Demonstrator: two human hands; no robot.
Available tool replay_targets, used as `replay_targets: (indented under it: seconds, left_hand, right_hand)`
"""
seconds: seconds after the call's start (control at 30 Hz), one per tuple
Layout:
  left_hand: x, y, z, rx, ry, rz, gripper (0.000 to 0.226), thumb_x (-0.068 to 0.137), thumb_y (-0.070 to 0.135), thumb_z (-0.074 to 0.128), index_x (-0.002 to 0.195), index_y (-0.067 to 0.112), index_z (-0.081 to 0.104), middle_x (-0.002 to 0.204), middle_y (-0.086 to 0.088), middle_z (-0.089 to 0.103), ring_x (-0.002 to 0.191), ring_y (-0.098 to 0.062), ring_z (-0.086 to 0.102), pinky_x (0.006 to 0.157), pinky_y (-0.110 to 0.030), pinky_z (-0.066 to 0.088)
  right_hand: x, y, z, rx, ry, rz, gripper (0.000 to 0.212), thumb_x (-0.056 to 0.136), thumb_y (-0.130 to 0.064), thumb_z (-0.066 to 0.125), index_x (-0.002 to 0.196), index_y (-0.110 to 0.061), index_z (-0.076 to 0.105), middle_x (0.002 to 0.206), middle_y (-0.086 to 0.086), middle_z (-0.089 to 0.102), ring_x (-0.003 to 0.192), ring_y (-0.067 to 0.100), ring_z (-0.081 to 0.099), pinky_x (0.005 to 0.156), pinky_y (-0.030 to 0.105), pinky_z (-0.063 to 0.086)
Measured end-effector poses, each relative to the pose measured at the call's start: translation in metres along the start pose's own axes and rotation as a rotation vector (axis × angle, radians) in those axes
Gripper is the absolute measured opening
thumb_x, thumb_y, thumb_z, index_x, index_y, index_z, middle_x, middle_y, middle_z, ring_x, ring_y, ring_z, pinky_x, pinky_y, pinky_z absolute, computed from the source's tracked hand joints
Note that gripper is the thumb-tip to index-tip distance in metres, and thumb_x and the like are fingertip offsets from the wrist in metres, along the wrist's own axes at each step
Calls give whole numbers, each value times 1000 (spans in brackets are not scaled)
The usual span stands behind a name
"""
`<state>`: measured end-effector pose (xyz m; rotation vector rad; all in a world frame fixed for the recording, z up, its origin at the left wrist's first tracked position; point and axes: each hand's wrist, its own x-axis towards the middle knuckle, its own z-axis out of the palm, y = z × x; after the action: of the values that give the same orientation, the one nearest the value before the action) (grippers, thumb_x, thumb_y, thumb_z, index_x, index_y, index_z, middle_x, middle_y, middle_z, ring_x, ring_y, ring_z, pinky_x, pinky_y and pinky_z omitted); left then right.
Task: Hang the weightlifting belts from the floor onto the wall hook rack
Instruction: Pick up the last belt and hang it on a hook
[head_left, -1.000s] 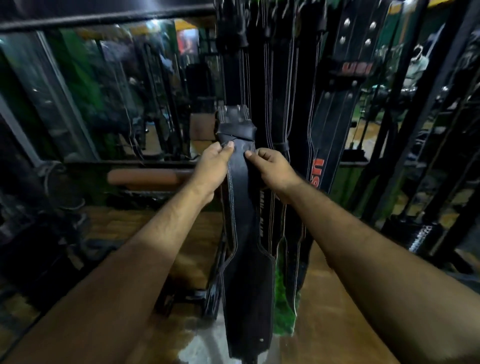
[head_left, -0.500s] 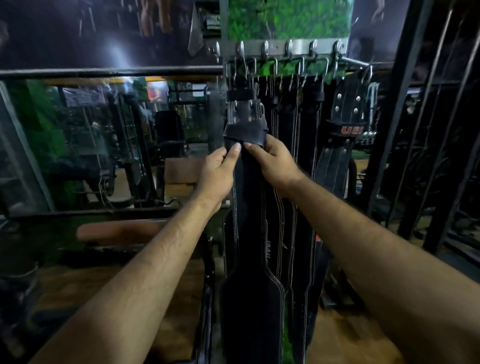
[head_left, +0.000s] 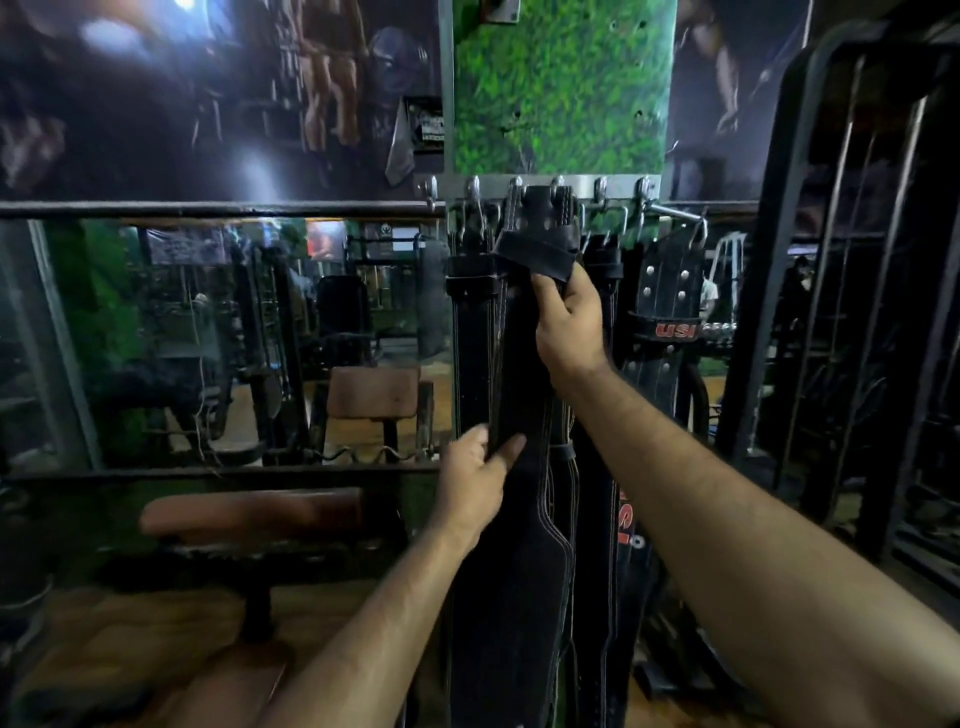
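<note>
Both forearms reach forward and up from the bottom edge, the left from about 7 o'clock, the right from about 4 o'clock, converging on one black belt (head_left: 524, 545) that hangs straight down at the centre.

The left hand (head_left: 475, 480) sits lower, just below the middle of the view, its wrist bent slightly. Its fingers curl around the belt's left edge and the thumb lies across the front, so it grips the strap where it starts to widen.

The right hand (head_left: 569, 325) is higher and farther out, at about 12 o'clock from the left one, arm nearly straight. Its fingers and thumb pinch the narrow upper strap just under the folded loop and buckle end.

That buckle end is raised to the metal hook rack (head_left: 587, 186) on the wall; whether it is caught on a hook cannot be told.

More dark belts (head_left: 470, 322) hang touching it on either side, among them one at 2 o'clock with red lettering (head_left: 675, 330).

At 8 o'clock stands a padded bench (head_left: 249, 512). Behind it runs a mirror (head_left: 218, 338), and above the rack is a green leafy panel (head_left: 558, 88).
</note>
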<state>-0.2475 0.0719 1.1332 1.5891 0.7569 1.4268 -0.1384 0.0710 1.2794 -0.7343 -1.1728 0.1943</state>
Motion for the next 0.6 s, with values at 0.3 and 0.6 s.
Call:
replay_targets:
  seconds: [0.3,0.6]
  left_hand:
    - [-24,-41,-11,219,-158,-96,30,86,35,70,112,21,72,109,2,77,106,-17,72,100,-46,54]
    - [-15,-20,-21,350,-345,-252,30,92,24,71,120,16,68,114,2,75,105,-12,71,102,-40,53]
  right_hand:
    - [1,6,-18,32,101,38,10,100,-19,57,107,-21,65,92,-9,68,83,1,62,75,12,50]
    - [4,4,-31,70,107,88,17,100,-21,57,114,-15,66,97,0,70,87,11,64,82,28,54]
